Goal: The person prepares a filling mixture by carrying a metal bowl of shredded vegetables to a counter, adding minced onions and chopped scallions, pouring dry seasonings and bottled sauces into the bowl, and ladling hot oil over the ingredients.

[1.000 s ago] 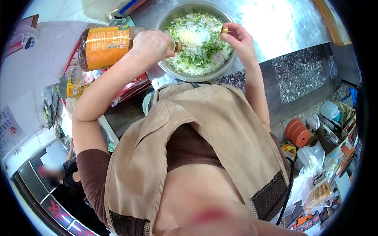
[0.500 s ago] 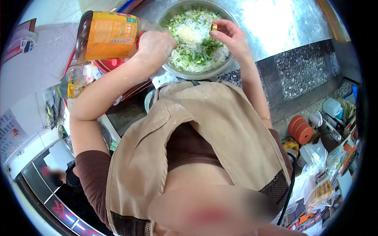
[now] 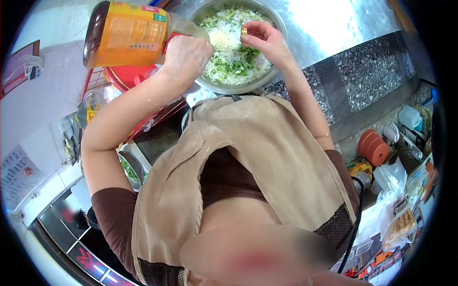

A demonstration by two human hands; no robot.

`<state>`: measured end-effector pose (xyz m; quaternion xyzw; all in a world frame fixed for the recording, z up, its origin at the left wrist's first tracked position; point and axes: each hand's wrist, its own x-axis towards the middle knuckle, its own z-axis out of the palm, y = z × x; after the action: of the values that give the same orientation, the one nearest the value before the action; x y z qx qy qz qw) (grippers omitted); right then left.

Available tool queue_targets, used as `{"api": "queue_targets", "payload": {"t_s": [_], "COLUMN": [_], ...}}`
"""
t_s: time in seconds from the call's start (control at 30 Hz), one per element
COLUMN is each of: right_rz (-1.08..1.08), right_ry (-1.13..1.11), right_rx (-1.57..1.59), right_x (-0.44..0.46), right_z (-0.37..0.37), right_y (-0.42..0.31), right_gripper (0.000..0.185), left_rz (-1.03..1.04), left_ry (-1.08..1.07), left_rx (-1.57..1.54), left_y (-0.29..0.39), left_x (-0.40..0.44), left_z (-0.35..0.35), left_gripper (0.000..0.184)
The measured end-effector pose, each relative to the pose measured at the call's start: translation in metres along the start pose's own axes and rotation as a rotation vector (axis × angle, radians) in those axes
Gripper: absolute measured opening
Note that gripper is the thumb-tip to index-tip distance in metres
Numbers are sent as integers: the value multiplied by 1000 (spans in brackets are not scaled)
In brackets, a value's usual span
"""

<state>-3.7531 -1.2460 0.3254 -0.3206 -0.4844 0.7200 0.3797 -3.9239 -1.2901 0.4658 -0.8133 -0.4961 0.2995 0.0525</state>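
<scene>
Now, bottle [image 3: 129, 34]: 11 o'clock, tipped sideways; I'd guess heavy, stiff, best gripped at the neck.
Left hand [image 3: 186, 56]: fingers round its neck.
Right hand [image 3: 275, 46]: fingers pinching gold cap [image 3: 244, 32] above bowl [image 3: 238, 89], 12 o'clock.

Open lane: bare counter [image 3: 329, 33] right of the bowl [image 3: 230, 89]. Left approach blocked by sideways bottle [image 3: 131, 35] and left hand [image 3: 187, 57], red tub [image 3: 125, 76] just below. Right hand [image 3: 271, 44] and its forearm cross the bowl's right side. Narrow gap between hands, over the food [image 3: 231, 55]. Apron [image 3: 243, 119] crowds near rim.
</scene>
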Motion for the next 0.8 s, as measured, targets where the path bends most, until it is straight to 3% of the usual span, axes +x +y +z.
{"api": "queue_targets", "payload": {"t_s": [0.33,0.6,0.8], "right_rz": [-11,-32,-21], "right_ry": [99,152,179], "right_rx": [54,51,86], "right_x": [-2,-5,-4], "right_z": [-5,-8,-10], "right_y": [4,8,8], "right_gripper": [31,32,31], "left_rz": [74,158,116], "left_ry": [260,280,273], "left_rx": [211,284,374], "left_y": [-3,-12,-13], "left_x": [8,24,30], "left_z": [-17,-45,-57], "left_gripper": [8,11,3]}}
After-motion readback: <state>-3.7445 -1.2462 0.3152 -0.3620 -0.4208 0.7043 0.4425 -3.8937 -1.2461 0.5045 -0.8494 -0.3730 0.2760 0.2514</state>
